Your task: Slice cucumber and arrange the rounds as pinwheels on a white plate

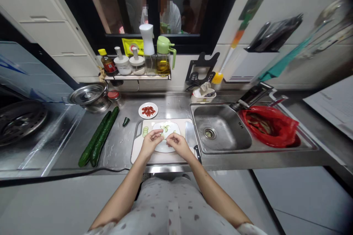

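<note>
My left hand and my right hand meet over a white plate. Their fingertips pinch a thin, pale cucumber slice between them, small and partly covered by the fingers. Several cucumber slices with green rims lie on the plate near its far side. The plate rests on a white cutting board. Left of the plate, more overlapping slices sit on the board. A kitchen knife with a black handle lies along the board's right side.
Two whole cucumbers and a cut-off cucumber end lie to the left. Behind the board stands a small plate of chopped red pieces. At right is a sink with a red plastic bag beside it. Bottles line a shelf.
</note>
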`<act>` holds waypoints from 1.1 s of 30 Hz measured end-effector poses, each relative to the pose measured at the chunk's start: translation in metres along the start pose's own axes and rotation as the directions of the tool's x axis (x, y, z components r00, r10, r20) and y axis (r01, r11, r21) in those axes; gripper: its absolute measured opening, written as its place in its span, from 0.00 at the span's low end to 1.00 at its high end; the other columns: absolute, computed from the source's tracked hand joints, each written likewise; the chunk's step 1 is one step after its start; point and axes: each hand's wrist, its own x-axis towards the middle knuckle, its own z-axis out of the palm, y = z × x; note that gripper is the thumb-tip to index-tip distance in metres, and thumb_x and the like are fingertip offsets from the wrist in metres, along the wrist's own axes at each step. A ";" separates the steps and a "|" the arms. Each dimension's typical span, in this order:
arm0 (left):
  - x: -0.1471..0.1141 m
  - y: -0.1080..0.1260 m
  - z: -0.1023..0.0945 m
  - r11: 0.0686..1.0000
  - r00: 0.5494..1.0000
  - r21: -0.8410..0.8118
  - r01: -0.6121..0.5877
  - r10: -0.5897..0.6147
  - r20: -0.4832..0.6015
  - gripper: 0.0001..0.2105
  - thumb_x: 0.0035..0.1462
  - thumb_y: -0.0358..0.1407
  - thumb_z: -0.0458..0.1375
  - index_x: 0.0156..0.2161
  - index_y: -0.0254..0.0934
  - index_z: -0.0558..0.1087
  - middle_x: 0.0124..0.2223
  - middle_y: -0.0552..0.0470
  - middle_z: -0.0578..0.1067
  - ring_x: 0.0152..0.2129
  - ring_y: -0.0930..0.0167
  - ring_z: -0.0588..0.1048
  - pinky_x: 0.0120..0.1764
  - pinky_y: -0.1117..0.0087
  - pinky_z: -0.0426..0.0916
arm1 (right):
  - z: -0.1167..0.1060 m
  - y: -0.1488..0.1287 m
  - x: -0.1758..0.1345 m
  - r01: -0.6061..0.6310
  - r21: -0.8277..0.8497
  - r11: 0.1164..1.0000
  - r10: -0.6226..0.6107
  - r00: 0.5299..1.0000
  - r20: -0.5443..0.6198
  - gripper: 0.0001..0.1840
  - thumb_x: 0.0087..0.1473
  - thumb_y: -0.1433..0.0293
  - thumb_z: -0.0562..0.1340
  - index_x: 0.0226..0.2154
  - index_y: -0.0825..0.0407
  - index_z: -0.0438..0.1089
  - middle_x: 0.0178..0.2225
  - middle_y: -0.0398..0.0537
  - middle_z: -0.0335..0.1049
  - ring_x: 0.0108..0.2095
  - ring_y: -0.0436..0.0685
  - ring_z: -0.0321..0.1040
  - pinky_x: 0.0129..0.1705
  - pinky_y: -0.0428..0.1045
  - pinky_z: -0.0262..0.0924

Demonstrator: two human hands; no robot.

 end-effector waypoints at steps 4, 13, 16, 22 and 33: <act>0.000 -0.005 0.001 1.000 1.000 -0.021 0.002 -0.002 -0.014 0.18 0.39 0.37 0.67 0.38 0.35 0.74 0.27 0.57 0.70 0.25 0.78 0.68 0.33 0.76 0.61 | -0.006 0.007 0.003 -0.060 -0.015 0.998 0.060 0.998 0.017 0.14 0.47 0.58 0.63 0.27 0.51 0.66 0.19 0.38 0.63 0.20 0.48 0.61 0.26 0.45 0.58; 0.015 -0.034 0.013 0.995 0.996 -0.022 0.094 -0.094 -0.009 0.16 0.34 0.36 0.68 0.31 0.34 0.70 0.22 0.59 0.68 0.21 0.79 0.67 0.29 0.77 0.60 | -0.042 0.025 0.018 0.006 -0.314 0.949 -0.009 1.000 -0.008 0.13 0.49 0.61 0.60 0.34 0.53 0.69 0.21 0.37 0.60 0.23 0.48 0.58 0.27 0.44 0.55; 0.024 -0.043 0.019 0.992 0.992 -0.003 0.127 -0.127 -0.012 0.16 0.33 0.35 0.67 0.30 0.34 0.70 0.21 0.60 0.68 0.20 0.79 0.66 0.29 0.77 0.59 | -0.051 0.030 0.022 0.001 -0.381 0.925 -0.019 0.999 -0.043 0.12 0.49 0.62 0.59 0.34 0.52 0.68 0.21 0.37 0.59 0.24 0.48 0.57 0.29 0.44 0.55; 0.042 -0.060 0.029 0.990 0.992 0.064 0.123 -0.121 -0.028 0.15 0.34 0.36 0.66 0.30 0.35 0.70 0.22 0.59 0.69 0.20 0.78 0.67 0.30 0.75 0.61 | -0.064 0.040 0.031 -0.008 -0.475 0.880 -0.019 0.998 -0.052 0.10 0.49 0.64 0.57 0.32 0.52 0.67 0.23 0.38 0.61 0.26 0.49 0.59 0.31 0.44 0.55; 0.075 -0.091 0.036 0.879 0.978 0.429 0.209 -0.182 -0.103 0.09 0.39 0.32 0.64 0.30 0.36 0.71 0.23 0.60 0.68 0.20 0.78 0.67 0.29 0.76 0.61 | -0.072 0.043 0.047 -0.076 -0.748 0.659 0.042 0.997 -0.063 0.08 0.52 0.69 0.56 0.34 0.52 0.69 0.23 0.40 0.65 0.26 0.50 0.59 0.30 0.43 0.50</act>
